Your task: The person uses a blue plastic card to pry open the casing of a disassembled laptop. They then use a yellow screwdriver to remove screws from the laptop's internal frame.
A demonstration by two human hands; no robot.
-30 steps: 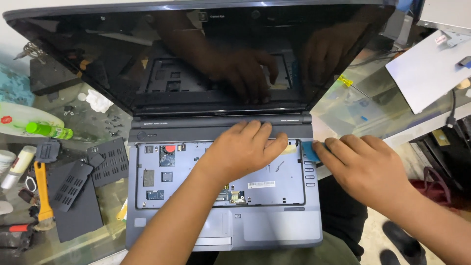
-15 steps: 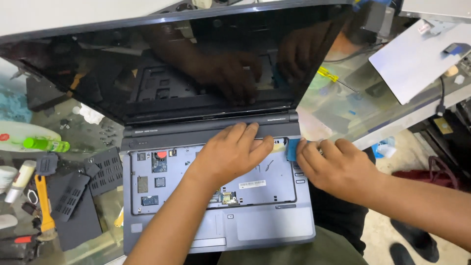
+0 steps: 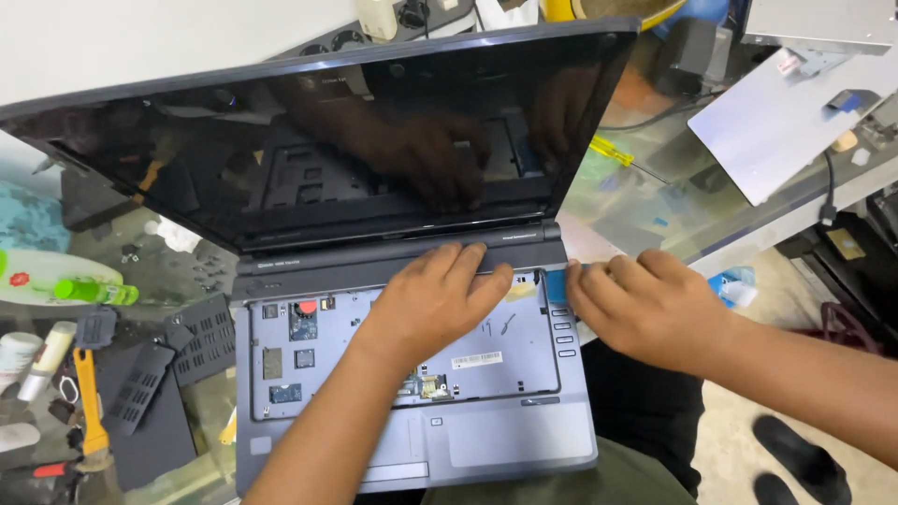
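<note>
Step in hand, as judged: freeing the hinge-side strip at the laptop base's 12 o'clock edge. Left hand lies open, fingertips on it. Right hand, at 3 o'clock, pinches a blue pry tool. Next move calls for gentle, even levering.

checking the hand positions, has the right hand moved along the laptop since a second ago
Yes. The right hand has slid left, closer to the laptop: its fingertips now touch the right edge by the hinge strip.
</note>
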